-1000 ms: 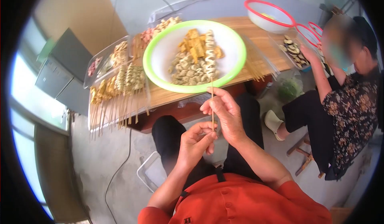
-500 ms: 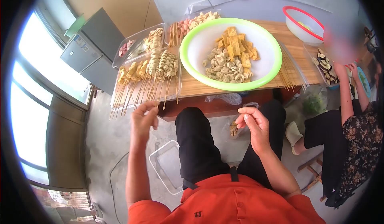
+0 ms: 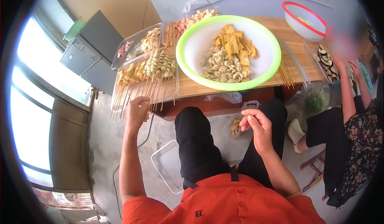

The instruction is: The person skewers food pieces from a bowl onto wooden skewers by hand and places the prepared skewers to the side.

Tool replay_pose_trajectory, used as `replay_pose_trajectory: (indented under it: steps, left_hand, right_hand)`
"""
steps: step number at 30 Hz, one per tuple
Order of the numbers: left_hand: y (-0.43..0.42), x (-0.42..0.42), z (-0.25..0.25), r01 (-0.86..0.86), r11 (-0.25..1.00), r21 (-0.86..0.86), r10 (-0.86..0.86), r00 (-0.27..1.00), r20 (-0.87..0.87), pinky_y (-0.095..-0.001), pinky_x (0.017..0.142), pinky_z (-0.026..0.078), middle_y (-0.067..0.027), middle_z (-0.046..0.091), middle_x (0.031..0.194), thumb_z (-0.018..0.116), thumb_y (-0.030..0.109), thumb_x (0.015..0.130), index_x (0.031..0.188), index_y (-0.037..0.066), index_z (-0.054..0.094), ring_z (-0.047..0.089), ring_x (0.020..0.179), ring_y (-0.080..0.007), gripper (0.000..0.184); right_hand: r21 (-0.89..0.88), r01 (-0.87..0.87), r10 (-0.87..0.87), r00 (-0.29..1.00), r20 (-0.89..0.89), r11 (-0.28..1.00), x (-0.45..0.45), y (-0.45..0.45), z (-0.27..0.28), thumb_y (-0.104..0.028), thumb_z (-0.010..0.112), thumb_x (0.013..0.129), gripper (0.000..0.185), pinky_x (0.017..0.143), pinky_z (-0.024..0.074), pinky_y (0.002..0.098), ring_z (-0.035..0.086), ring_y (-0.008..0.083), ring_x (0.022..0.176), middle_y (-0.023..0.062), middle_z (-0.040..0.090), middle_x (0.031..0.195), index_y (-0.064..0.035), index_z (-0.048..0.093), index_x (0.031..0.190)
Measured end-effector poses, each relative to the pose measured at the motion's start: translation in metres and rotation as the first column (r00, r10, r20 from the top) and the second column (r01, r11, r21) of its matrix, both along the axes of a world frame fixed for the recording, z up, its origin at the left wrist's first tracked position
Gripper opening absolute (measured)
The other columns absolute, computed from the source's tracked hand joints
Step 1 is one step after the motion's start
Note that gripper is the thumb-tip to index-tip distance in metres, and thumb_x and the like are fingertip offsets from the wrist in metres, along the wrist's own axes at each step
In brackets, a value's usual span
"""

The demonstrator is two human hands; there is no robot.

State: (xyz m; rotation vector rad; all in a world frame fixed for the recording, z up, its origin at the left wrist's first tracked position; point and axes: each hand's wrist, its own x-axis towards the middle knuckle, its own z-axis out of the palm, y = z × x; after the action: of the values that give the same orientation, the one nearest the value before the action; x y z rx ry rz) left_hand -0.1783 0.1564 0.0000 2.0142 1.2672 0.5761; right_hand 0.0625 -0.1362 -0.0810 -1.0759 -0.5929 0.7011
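My left hand (image 3: 138,111) is at the front left of the table, its fingers pinched on the bare stick end of a skewer of rolled tofu skin (image 3: 161,64). That skewer lies among other finished skewers in a clear tray. Beside them are skewers of yellow fried tofu pieces (image 3: 132,73). Over my knee hovers my right hand (image 3: 258,128), its fingers loosely curled and apart, with nothing seen in it. In front of me a large white basin with a green rim (image 3: 188,70) holds loose tofu rolls (image 3: 226,66) and fried tofu strips (image 3: 232,42).
Bare bamboo sticks (image 3: 286,70) lie right of the basin. Trays of meat (image 3: 126,48) and pink and pale pieces (image 3: 196,20) stand behind. A red-rimmed basin (image 3: 304,22) is at the far right. Another person (image 3: 360,144) sits there beside sliced eggplant (image 3: 327,63). A plastic container (image 3: 166,164) is on the floor.
My left hand has moved left and slightly forward, and the skewer of tofu rolls has come down among the others. My right hand has shifted slightly, its fingers a little looser.
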Motion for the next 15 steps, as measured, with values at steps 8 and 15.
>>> replay_pose_trajectory:
  steps: [8,15]
  left_hand:
    - [-0.036,0.019,0.029,0.090,0.802,0.590,0.063,0.970,-0.234,-0.0389,0.069,0.051,-0.0153,0.063,0.092,0.066,0.016,0.085,0.110,0.002,0.064,0.064,0.082,-0.0302,0.028]
    - [-0.054,0.118,0.026,0.183,0.697,0.693,-0.188,0.980,-0.070,-0.0347,0.070,0.050,-0.0141,0.063,0.099,0.069,0.015,0.085,0.132,0.003,0.051,0.064,0.075,-0.0240,0.052]
  right_hand:
    - [-0.027,-0.004,0.004,1.000,-0.003,1.000,0.001,-0.002,-0.003,-0.010,0.050,0.099,0.019,0.067,0.0476,0.0234,0.056,0.0094,0.069,0.0064,0.064,0.083,0.0008,0.061,0.110]
    - [-0.058,0.014,-0.015,1.000,-0.011,0.998,-0.004,-0.006,-0.002,-0.008,0.050,0.099,0.019,0.067,0.0476,0.0235,0.056,0.0097,0.070,0.0067,0.064,0.083,0.0007,0.061,0.111]
